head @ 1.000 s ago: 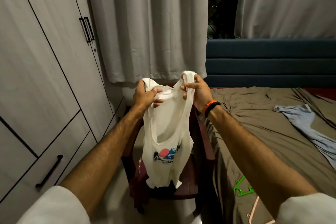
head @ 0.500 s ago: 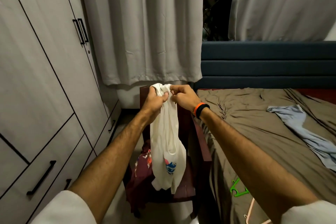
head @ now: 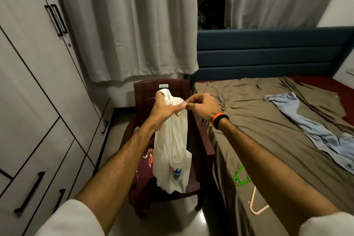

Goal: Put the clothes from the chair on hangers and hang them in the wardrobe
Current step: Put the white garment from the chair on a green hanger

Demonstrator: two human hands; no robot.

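While the wardrobe [head: 34, 86] stays closed and the white top [head: 172, 149] hangs bunched over the chair [head: 201, 140], keep your left hand [head: 164, 110] gripping both gathered straps and fetch the green hanger [head: 241, 178] off the bed [head: 268, 120] — feed it through the neck. Half a second ago both fists held the bunch; now your right hand [head: 204, 105] has let go, fingers curled, pinching nothing.

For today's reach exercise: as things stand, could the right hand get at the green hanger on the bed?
Probably yes: the green hanger lies uncovered on the bed beside the right arm, and the right hand seems to hold nothing.
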